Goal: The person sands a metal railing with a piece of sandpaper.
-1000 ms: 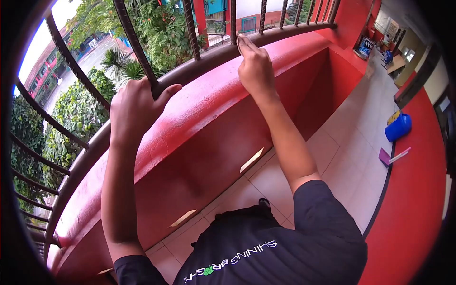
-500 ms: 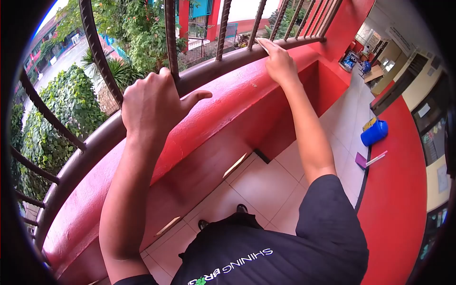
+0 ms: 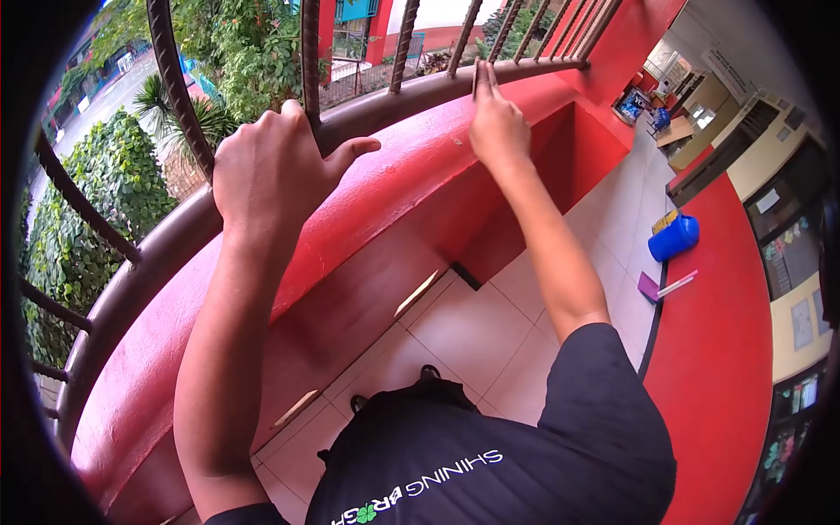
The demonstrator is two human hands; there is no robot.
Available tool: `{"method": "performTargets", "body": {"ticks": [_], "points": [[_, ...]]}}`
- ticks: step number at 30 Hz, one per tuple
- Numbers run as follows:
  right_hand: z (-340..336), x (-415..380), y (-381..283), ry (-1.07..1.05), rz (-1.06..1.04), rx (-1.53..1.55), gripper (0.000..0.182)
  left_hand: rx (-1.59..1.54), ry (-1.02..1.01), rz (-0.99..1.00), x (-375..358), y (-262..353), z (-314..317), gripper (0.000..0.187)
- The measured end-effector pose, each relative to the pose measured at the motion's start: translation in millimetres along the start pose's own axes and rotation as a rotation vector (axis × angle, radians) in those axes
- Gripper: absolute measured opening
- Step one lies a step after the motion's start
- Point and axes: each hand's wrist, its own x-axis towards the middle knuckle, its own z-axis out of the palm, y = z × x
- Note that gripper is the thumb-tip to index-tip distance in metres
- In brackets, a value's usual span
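Note:
My left hand is wrapped over the dark brown lower rail of a metal railing, its thumb sticking out to the right. Twisted vertical bars rise from the rail beside it. Farther along, my right hand reaches to the same rail with its fingers pressed together and pointing up. A thin dark edge shows beside those fingertips; I cannot make out what it is. Beneath both hands runs the rounded red ledge of a low wall.
On the tiled floor to the right stand a blue bin and a purple dustpan with a pale handle. A red wall lines that side. Leafy bushes grow beyond the railing. A cardboard piece is farther down the corridor.
My right hand has shifted slightly left and nearer along the rail, its fingers now more upright. The left hand keeps its hold. The whole view has shifted a little.

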Motion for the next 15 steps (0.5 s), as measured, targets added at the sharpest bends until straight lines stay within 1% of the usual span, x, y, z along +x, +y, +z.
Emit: {"method": "performTargets", "body": {"ticks": [2,3,4,6,7,8,10,11,12,14,15], "points": [[-30,-23,-49,-0.12,0.046,-0.004,0.057,-0.011,-0.026,-0.018,2,0,-2,0.086],[-49,-24,-65,-0.276,0.114,0.035,0.057,0.006,-0.022,-0.017,3,-1,-1,0.086],[-36,-19,-58,-0.278,0.109,0.036,0.057,0.007,-0.023,-0.023,3,-1,0,0.086],[0,-1,-29,-0.017,0.209,-0.171,0.06,0.009,0.0,-0.004,1,-1,1,0.085],[-10,13,-19,-0.207,0.395,0.117,0.062,0.008,-0.003,0.002,0,-1,0,0.085],[-6,11,-25,-0.202,0.395,0.114,0.062,0.012,-0.024,-0.005,0,0,-2,0.085],[11,3,-42,-0.204,0.353,0.208,0.065,0.017,-0.034,-0.004,3,0,-4,0.086],[19,3,-38,-0.105,0.359,0.287,0.056,0.023,-0.037,-0.003,3,0,-3,0.086],[19,11,-26,-0.102,0.359,0.288,0.056,0.03,-0.044,-0.007,3,0,-3,0.086],[21,37,7,-0.094,0.638,0.716,0.044,0.029,-0.062,-0.012,1,2,-6,0.083],[40,41,13,-0.066,0.665,0.752,0.039,0.038,-0.065,-0.012,1,2,-5,0.082]]}}
